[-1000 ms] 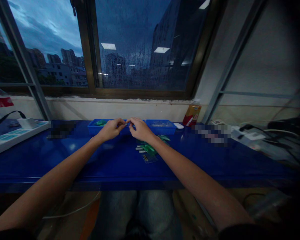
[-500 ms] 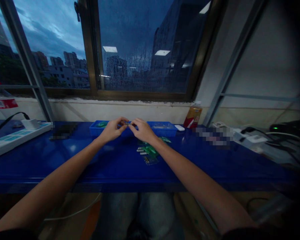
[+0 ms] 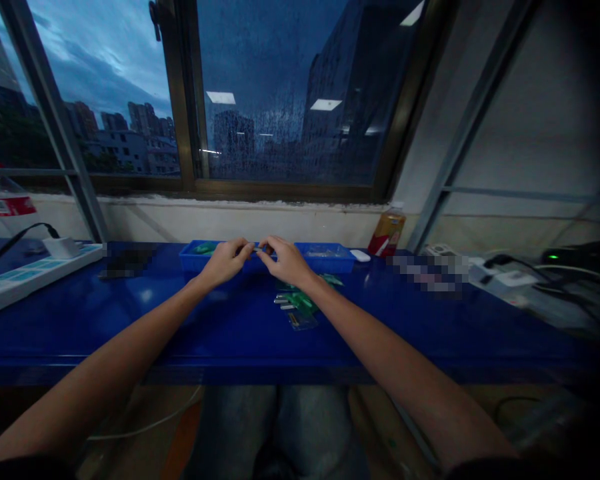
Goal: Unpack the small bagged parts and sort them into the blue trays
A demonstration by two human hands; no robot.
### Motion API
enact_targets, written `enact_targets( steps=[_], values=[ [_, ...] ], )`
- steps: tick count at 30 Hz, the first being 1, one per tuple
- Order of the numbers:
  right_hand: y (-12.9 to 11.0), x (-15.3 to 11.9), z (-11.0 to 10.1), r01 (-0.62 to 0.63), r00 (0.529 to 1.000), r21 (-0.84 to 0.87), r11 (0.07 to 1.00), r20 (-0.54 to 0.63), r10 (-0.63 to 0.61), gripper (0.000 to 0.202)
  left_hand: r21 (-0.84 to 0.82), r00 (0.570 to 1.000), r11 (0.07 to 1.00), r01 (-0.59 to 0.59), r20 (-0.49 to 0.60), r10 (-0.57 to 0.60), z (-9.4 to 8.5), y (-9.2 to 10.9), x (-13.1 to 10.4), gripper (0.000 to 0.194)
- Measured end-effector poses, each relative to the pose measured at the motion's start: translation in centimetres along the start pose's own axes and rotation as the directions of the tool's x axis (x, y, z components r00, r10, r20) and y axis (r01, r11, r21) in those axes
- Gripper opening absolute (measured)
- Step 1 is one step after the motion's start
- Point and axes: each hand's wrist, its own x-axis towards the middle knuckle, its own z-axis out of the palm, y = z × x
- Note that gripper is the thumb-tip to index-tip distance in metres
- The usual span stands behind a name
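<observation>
Mid-frame, we pinch a small piece (image 3: 257,251) (too tiny to identify) between left hand (image 3: 226,260) and right hand (image 3: 283,259), likely for control; green packets (image 3: 304,304) lie lower, seemingly within reach

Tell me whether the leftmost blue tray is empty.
Holding something: green material shows inside the leftmost blue tray, partly hidden by the left hand.

Dim bluish light is coming through the window (image 3: 275,60) — lamp reflections (image 3: 325,105) are glowing there — while the blue tabletop (image 3: 220,333) is catching faint glare and the view's right edge is fading into blurry black.
</observation>
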Motion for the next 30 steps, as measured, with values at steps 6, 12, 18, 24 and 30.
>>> enact_targets(
  steps=[6,12,18,24,30],
  values=[
    [0.14,0.18,0.12,0.001,1.0,-0.061,0.998,0.001,0.0,0.022,-0.053,0.989,0.988,-0.144,-0.028,0.143,0.84,-0.46,-0.15,0.028],
    [-0.09,0.14,0.1,-0.008,1.0,-0.06,0.998,-0.014,0.008,0.025,0.006,0.985,0.986,-0.167,-0.044,0.167,0.94,-0.47,-0.19,0.021],
    [-0.66,0.01,-0.27,0.025,0.999,0.001,1.0,-0.03,-0.025,0.014,0.072,0.992,0.991,-0.115,-0.034,0.118,0.43,0.04,-0.29,0.03],
    [-0.22,0.15,-0.24,0.028,0.999,-0.026,0.999,-0.035,-0.029,0.015,0.035,0.994,0.994,-0.107,-0.029,0.108,0.4,0.33,-0.33,0.026],
    [-0.07,0.27,-0.14,0.01,1.0,-0.059,0.998,-0.02,-0.011,0.028,-0.007,0.981,0.982,-0.187,-0.049,0.186,0.82,-0.24,-0.2,0.023]
  ],
)
